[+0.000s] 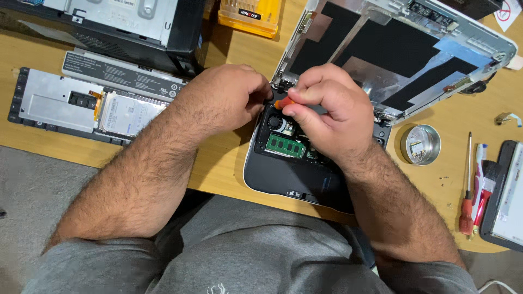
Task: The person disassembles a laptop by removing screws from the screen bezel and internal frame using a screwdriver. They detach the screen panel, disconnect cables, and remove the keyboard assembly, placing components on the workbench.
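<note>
Right hand [327, 111] fingers pinching an orange-handled screwdriver [283, 102] over the opened laptop base [283, 174]. Left hand [226, 98] curled at the hinge corner, touching the base; can't tell its grip.

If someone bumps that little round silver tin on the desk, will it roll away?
Probably not. The round tin sits flat on its base on the wooden desk, so it would likely slide rather than roll. It looks shallow and light, so a knock might spill the small bits inside.
</note>
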